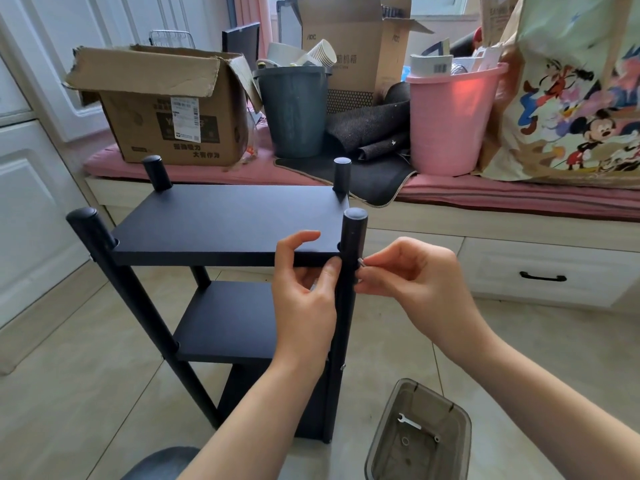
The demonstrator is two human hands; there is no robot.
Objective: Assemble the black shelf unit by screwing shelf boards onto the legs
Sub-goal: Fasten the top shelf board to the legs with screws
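Nearest to us on the floor stands a smoky translucent bin (420,431), and in it we see a small flat wrench (409,421) and what look like a couple of loose washers or nuts, too small to name surely. Just above it our right hand (412,271) pinches a small silver screw (361,262) against the outer side of the front right leg (347,306), level with the top shelf board (225,220); our left hand (304,289) curls its thumb and fingers round that board's front corner, right beside the same leg. We judge the step in hand to be fixing this last upper corner: the shelf unit stands upright on the floor with a lower board (228,320) already in place and a screw head showing lower down the leg. The next move, as we read it, calls for lining the screw up with the hole through the leg and into the board's edge, keeping the board level while the first threads catch. Farther off, on the pink-cushioned bench, sit an open cardboard box (166,109) whose contents are hidden, a dark grey bucket (294,112) holding paper cups, and a pink bucket (450,123) filled with papers
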